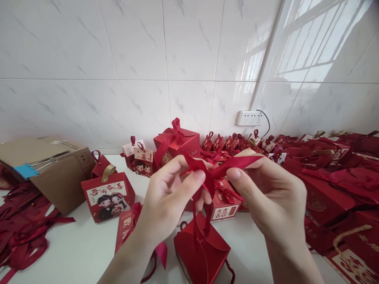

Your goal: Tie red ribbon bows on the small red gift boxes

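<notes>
Both hands are raised over a small red gift box (204, 252) near the front of the table, pinching a red satin ribbon (220, 167). My left hand (170, 197) is closed, its thumb pressing the ribbon's looped middle against the fingers. Between thumb and fingers, my right hand (271, 197) pinches a strip of the same ribbon that stretches to the right. Two ribbon strands hang from the hands down to the top of the box, which has dark red cords at its sides. Part of the loop lies hidden behind my left fingers.
A cardboard box (56, 169) stands at left beside a heap of loose red ribbons (26, 232). A red box with a cartoon couple (108, 197) sits nearby. Several red gift boxes (334, 189) crowd the right side. A power strip (251, 118) is on the tiled wall.
</notes>
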Motion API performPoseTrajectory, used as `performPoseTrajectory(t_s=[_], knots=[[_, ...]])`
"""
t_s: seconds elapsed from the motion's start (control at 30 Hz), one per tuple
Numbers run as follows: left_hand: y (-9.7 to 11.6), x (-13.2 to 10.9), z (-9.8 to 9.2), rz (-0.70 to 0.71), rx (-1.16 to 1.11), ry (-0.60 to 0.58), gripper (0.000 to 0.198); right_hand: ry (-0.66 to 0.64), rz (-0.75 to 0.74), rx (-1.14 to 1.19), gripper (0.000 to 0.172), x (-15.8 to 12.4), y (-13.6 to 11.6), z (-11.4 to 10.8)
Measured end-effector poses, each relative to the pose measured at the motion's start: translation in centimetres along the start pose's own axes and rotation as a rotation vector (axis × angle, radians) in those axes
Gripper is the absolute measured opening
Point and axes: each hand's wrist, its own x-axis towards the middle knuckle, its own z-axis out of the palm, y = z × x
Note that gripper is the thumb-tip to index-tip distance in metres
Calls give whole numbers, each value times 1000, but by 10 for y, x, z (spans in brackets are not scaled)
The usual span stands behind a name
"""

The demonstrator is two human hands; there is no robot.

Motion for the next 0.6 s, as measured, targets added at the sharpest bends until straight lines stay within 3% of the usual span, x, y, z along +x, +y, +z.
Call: performPoseTrajectory(t_s=[0.13, 0.23, 0.33, 0.37, 0.5, 0.6], knots=[[1, 7, -1, 18, -66, 46, 9, -133, -136, -21, 8, 2, -1, -7], [1, 9, -1, 20, -84, 98, 9, -324, -193, -43, 14, 4, -2, -12], [0, 9, -2, 17, -55, 99, 13, -478, -195, -61, 10, 5, -3, -17], [0, 8, -3, 13, -41, 88, 14, -490, -181, -45, 10, 6, -2, -18], [1, 6, -8, 38, -4, 45, 13, -385, -58, 40, 39, 8, 3, -17], [3, 6, -9, 96, 11, 1, 13, -399, 95, 52, 36, 9, 7, -12]])
